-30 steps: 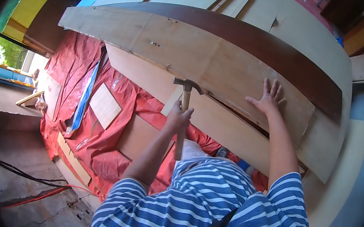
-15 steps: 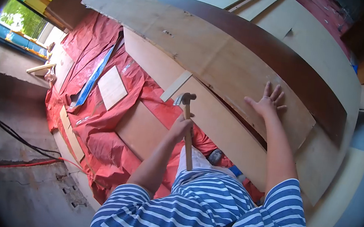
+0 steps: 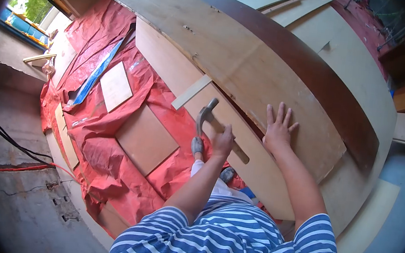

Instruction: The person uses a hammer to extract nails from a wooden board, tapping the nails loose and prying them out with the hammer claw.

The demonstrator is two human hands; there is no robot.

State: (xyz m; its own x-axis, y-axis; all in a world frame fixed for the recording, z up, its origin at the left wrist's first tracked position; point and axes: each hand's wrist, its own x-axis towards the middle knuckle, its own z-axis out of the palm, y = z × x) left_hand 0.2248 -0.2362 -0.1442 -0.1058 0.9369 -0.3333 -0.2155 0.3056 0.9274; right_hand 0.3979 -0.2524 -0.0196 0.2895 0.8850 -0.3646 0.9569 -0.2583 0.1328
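Note:
My left hand is closed around the handle of a claw hammer, held over the edge of a pale wooden panel. My right hand lies flat with fingers spread on a long plywood board. A dark gap separates the board's lower edge from the panel, just left of that hand. A short wood strip lies across the panel near the hammer head. Behind the plywood runs a dark brown board.
Red sheeting covers the floor to the left, with a brown panel and a pale board piece on it. Black cables lie by the concrete wall. Large pale sheets extend behind the boards.
My left hand has moved right with the hammer, which has turned from upright to slanting across the panel. My right hand has slid left and down along the board. The view has shifted slightly.

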